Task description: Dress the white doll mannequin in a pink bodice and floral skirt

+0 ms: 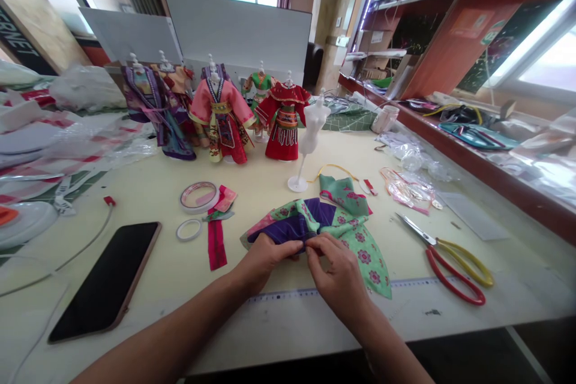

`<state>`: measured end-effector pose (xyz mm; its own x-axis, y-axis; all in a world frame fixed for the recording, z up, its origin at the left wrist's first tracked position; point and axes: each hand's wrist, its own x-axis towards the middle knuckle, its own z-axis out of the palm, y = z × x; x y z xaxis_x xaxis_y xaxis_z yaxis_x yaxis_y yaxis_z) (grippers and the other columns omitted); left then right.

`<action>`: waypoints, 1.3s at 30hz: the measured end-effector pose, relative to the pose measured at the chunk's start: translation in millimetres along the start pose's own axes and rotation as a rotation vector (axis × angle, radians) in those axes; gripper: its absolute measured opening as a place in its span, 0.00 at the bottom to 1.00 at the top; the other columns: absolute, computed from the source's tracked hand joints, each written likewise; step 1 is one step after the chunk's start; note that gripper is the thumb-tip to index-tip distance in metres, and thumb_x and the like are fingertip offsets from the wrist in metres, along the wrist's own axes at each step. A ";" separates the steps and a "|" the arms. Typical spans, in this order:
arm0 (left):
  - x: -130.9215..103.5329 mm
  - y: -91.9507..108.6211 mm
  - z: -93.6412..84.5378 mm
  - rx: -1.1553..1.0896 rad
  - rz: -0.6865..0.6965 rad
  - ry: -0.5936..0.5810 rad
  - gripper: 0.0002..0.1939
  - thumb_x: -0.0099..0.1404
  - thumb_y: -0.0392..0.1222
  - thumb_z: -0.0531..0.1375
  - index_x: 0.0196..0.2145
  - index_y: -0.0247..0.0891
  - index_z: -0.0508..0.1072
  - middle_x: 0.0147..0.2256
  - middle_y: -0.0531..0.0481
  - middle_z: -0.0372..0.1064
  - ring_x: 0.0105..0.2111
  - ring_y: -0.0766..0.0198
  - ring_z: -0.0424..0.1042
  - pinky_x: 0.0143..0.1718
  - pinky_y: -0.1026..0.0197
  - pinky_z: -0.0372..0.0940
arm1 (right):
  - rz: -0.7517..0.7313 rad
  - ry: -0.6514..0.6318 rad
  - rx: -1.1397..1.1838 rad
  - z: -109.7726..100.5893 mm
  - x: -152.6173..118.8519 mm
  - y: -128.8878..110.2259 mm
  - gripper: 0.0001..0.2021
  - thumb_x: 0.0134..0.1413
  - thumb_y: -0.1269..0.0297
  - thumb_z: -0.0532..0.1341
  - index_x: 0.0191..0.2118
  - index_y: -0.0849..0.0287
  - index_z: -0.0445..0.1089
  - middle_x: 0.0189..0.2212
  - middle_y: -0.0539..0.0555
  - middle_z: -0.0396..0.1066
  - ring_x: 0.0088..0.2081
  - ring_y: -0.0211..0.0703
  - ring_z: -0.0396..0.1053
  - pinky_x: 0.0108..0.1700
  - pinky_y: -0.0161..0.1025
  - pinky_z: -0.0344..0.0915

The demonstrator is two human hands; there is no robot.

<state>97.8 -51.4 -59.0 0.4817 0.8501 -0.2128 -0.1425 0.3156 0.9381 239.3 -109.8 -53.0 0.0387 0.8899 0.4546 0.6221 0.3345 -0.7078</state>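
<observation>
Nearest the camera are the left forearm (pixel 180 318) and right forearm (pixel 391 342), entering from 7 and 5 o'clock. They lead to the left hand (pixel 265 258) and right hand (pixel 335 264), which meet at the near edge of the patterned cloth (pixel 364 246). Taking that cloth as the dial's centre, the scissors (pixel 431 240) lie at 3 o'clock, the phone (pixel 108 282) at 8, the tape roll (pixel 198 210) at 10 and the bare dress form (pixel 315 123) at 12. The cloth rests on the table (pixel 144 192), partly over the ruler (pixel 297 294). Each hand's thumb and forefinger are closed on the purple edge, fingertips nearly touching across it; whether a needle or pin is held cannot be told. The step in hand is judged to be close fingertip work on this edge; the next move calls for an even, steady pinch, keeping the layers aligned. The cloth is soft and gathered: purple at 11 o'clock, pink beyond it, and pale green with magenta flowers spreading toward 4 o'clock.
</observation>
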 end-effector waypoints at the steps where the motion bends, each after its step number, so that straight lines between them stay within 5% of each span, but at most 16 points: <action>1: -0.3 0.9 0.5 0.012 0.010 -0.003 0.05 0.53 0.39 0.65 0.29 0.36 0.75 0.27 0.52 0.70 0.31 0.63 0.68 0.37 0.60 0.61 | -0.005 -0.006 -0.010 -0.1 0.2 0.4 0.07 0.55 0.72 0.55 0.32 0.57 0.69 0.28 0.54 0.68 0.32 0.45 0.66 0.35 0.40 0.61; 6: -0.7 3.6 1.4 0.127 0.058 0.028 0.04 0.53 0.39 0.64 0.26 0.36 0.74 0.25 0.53 0.70 0.28 0.64 0.66 0.35 0.61 0.61 | -0.026 -0.033 -0.130 -0.5 1.1 1.5 0.07 0.56 0.71 0.54 0.30 0.58 0.68 0.26 0.54 0.66 0.30 0.44 0.65 0.33 0.39 0.59; 13: 0.2 -0.5 -2.6 0.251 0.106 0.030 0.09 0.54 0.40 0.63 0.35 0.37 0.75 0.35 0.50 0.74 0.38 0.59 0.69 0.43 0.59 0.63 | -0.034 -0.024 -0.211 0.6 2.3 2.7 0.09 0.54 0.72 0.52 0.25 0.59 0.65 0.23 0.51 0.62 0.27 0.40 0.62 0.31 0.36 0.56; 22: 2.5 -1.0 -3.2 0.231 0.051 0.015 0.05 0.54 0.39 0.63 0.26 0.35 0.72 0.25 0.53 0.69 0.32 0.62 0.68 0.39 0.60 0.63 | 0.024 -0.053 -0.094 2.3 3.5 9.1 0.08 0.52 0.73 0.53 0.24 0.59 0.62 0.22 0.49 0.61 0.27 0.38 0.61 0.31 0.35 0.54; 33: 2.1 1.6 -1.5 0.245 0.087 0.008 0.07 0.54 0.38 0.63 0.33 0.37 0.75 0.33 0.52 0.73 0.35 0.63 0.68 0.41 0.61 0.62 | 0.016 -0.049 -0.080 3.6 2.8 9.7 0.08 0.51 0.72 0.53 0.24 0.59 0.62 0.22 0.49 0.62 0.26 0.37 0.61 0.30 0.35 0.55; 39: 2.3 0.3 -2.5 0.069 -0.005 -0.037 0.04 0.52 0.38 0.64 0.27 0.35 0.73 0.25 0.53 0.68 0.30 0.65 0.67 0.38 0.61 0.62 | 0.166 -0.052 0.112 2.3 5.1 7.1 0.07 0.48 0.70 0.54 0.22 0.59 0.62 0.19 0.48 0.62 0.23 0.35 0.59 0.26 0.33 0.53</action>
<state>96.7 -48.2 -59.9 0.5140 0.8321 -0.2083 -0.0810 0.2888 0.9540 242.1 -102.2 -57.0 0.0912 0.9495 0.3003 0.5200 0.2118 -0.8275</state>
